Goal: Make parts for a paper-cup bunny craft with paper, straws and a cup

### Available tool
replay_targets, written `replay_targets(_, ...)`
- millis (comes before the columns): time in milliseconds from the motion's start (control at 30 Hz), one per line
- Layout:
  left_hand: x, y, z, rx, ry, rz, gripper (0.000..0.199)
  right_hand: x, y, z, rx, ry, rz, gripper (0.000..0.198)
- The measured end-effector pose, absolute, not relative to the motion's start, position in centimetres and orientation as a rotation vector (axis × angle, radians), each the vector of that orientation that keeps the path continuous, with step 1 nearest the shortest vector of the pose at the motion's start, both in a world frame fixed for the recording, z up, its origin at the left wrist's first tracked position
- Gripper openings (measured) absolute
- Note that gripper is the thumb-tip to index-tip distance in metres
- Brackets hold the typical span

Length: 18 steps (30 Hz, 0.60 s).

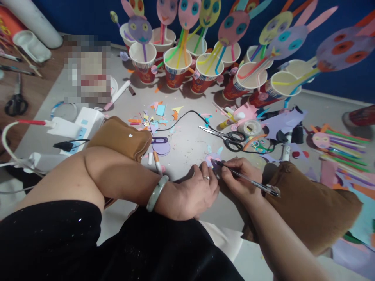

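A small purple paper rabbit face [209, 157] with light blue ears lies on the grey table in front of me. My left hand [197, 192], with a ring and a jade-green bangle, presses its bent fingers on the lower edge of that cut-out. The left thumb is hidden. In my right hand [242, 176] is a gel pen [252, 181] with a clear barrel, pinched near the tip. Its dark point touches the rabbit face or sits just over it. Black-handled scissors [227, 137] lie partly open beyond the right hand.
Red paper cups [175, 74] with straws and paper animal faces line the back. Paper scraps [159, 111] lie mid-table. Brown cushions [120, 137] flank my arms, and a white power strip [88, 121] sits left. A tape roll [251, 128] and purple paper [283, 124] lie right.
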State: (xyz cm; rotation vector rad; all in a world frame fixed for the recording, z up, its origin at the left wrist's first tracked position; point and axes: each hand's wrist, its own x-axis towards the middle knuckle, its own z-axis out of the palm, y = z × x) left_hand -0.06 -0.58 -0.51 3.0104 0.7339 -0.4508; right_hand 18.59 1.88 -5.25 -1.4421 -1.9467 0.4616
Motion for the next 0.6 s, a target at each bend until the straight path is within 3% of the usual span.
replay_targets(600,-0.15,-0.69,-0.76,3.027,0.74,-0.416,0.097,18.58,1.87,-5.16,-1.45,-1.922,0.403,0.006)
